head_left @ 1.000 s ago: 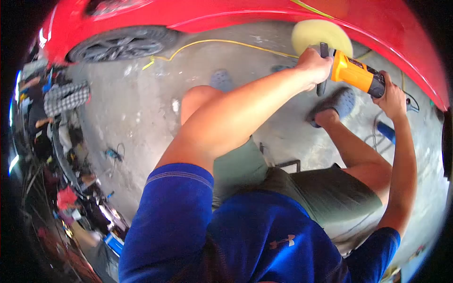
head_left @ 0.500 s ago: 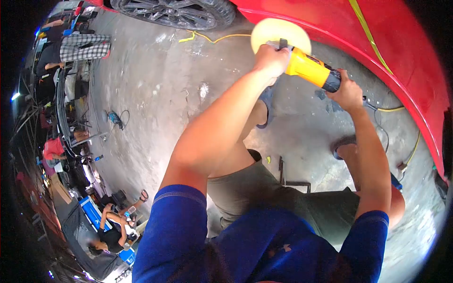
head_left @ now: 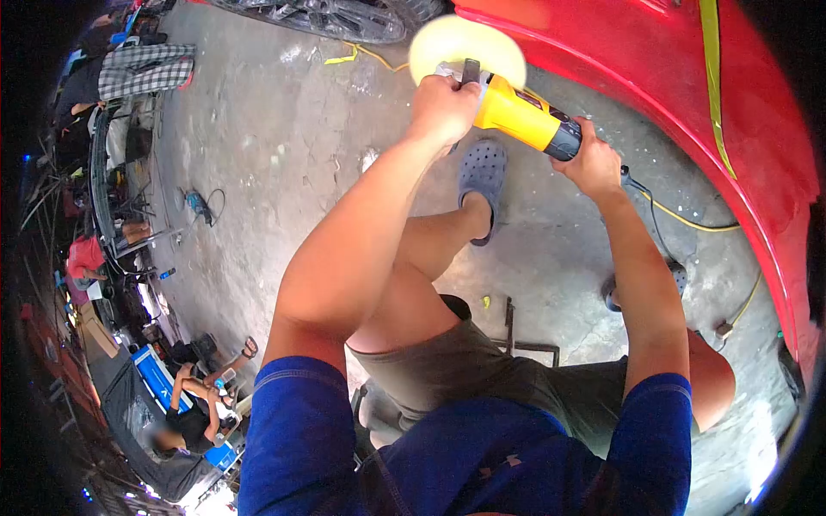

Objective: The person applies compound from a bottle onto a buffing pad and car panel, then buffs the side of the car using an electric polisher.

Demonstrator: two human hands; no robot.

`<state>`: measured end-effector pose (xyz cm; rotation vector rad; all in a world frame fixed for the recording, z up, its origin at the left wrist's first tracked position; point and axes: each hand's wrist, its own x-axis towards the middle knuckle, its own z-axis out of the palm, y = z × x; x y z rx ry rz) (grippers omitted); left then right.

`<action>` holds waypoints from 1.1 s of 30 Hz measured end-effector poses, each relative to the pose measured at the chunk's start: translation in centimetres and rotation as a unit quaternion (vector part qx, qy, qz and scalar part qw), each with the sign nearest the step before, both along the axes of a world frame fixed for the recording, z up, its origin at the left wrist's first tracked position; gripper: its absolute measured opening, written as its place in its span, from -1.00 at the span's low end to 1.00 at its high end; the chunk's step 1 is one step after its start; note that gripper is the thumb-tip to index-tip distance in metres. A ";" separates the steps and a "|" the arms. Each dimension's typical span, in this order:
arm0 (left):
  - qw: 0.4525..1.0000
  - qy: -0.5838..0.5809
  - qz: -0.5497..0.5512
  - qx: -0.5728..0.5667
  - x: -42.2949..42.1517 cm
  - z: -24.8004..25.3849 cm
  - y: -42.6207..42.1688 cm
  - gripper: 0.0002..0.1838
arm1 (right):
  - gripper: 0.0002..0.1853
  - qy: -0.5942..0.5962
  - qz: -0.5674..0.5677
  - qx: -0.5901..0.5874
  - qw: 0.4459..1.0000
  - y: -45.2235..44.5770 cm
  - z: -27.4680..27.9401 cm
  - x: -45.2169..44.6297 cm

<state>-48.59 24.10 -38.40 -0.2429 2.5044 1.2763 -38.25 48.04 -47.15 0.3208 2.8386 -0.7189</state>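
Observation:
A yellow and black car polisher (head_left: 521, 116) is gripped in both hands beside a red car panel (head_left: 619, 69). My left hand (head_left: 444, 109) is wrapped round its front, near the black side handle and the pad. My right hand (head_left: 591, 160) closes round the black rear end, where the cord trails off. The round pale yellow pad (head_left: 467, 47) looks blurred and overlaps the panel's lower edge in view. Whether it touches the paint I cannot tell.
A wheel (head_left: 344, 17) stands at the top left of the car. A yellow cord (head_left: 688, 221) runs over the concrete floor. Lying farther left is a blue power tool (head_left: 198, 206). Another person (head_left: 189, 421) sits at lower left; a black metal frame (head_left: 525, 344) lies near my legs.
The polisher and both hands have shifted left and slightly up in view. The panel, wheel and floor items also sit differently as the camera view moved. Both hands keep their hold.

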 end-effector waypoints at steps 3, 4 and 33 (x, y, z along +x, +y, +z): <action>1.000 0.000 0.010 -0.011 -0.6 -0.1 -0.6 -0.70 | -0.15 0.006 -0.001 0.003 1.000 -0.6 0.0 -0.4; 1.000 -0.001 0.013 -0.016 -0.6 0.0 -0.7 -0.71 | -0.15 0.004 -0.003 0.006 1.000 -0.8 0.1 -0.5; 0.996 -0.084 0.024 0.006 -1.4 -4.2 0.1 -0.63 | -0.18 -0.047 0.023 0.070 0.996 0.2 2.3 0.0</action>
